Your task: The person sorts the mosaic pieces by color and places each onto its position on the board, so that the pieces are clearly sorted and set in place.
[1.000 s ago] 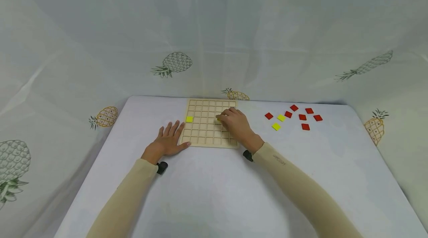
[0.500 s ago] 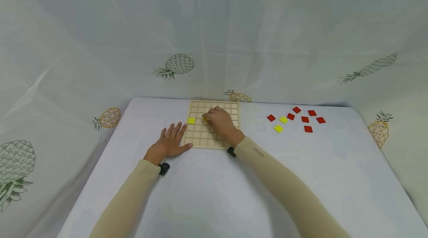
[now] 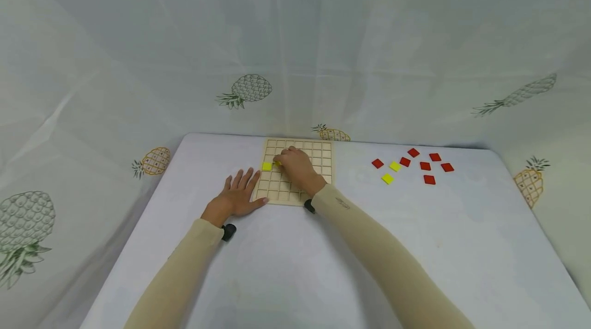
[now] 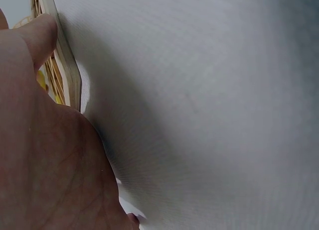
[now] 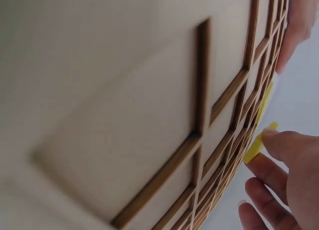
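Note:
A wooden grid board (image 3: 318, 165) lies at the back of the white table, its squares bordered by grooves. One yellow square tile (image 3: 267, 166) sits in a square at the board's left edge. My right hand (image 3: 297, 167) reaches over the board and pinches another yellow tile (image 5: 255, 146) between thumb and forefinger, just right of the placed one. In the right wrist view the held tile is tilted, close over the grid. My left hand (image 3: 236, 198) lies flat with fingers spread, thumb and fingertips at the board's left front corner; the left wrist view shows the thumb (image 4: 42, 36) against its edge.
To the right of the board lie several loose red tiles (image 3: 429, 179) and two yellow tiles (image 3: 387, 179). A pineapple-print cloth (image 3: 392, 62) hangs behind the table (image 3: 277, 267). A dark wrist camera (image 3: 229, 232) sits on the left wrist.
My right hand has moved left across the board with the yellow tile, toward the tile at the left edge. The left hand stays in place. The head view has shifted slightly.

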### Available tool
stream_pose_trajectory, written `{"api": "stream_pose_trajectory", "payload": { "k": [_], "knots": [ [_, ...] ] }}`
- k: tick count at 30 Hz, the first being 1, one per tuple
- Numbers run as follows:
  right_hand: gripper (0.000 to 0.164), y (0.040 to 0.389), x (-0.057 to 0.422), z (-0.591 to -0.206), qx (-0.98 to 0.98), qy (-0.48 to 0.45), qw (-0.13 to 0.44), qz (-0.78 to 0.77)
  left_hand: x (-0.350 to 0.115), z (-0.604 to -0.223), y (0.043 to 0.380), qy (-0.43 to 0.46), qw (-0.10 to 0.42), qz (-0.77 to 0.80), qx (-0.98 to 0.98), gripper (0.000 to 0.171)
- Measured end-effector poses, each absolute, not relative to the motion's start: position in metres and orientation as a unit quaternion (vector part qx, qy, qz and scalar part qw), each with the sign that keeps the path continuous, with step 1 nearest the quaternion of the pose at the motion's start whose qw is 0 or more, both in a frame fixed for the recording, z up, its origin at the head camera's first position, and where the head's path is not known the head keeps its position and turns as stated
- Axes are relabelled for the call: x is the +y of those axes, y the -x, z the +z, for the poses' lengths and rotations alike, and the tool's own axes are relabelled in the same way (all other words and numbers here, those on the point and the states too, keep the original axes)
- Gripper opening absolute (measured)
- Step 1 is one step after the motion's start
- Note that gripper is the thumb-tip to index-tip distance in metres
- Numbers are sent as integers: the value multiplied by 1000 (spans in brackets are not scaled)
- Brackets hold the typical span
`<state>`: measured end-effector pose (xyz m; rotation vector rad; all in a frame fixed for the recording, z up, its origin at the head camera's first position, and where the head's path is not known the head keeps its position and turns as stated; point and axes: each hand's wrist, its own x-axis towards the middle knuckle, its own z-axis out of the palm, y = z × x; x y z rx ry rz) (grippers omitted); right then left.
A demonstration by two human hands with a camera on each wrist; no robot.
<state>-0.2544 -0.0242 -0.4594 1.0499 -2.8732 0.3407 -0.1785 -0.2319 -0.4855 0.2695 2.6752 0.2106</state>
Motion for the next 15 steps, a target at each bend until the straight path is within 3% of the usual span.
{"api": "stream_pose_trajectory", "payload": {
  "k": [15],
  "knots": [
    [29, 258, -38, -460, -943, -329, 10, 57, -232, -485, 178, -95, 224, 79, 967, 95]
  ]
}}
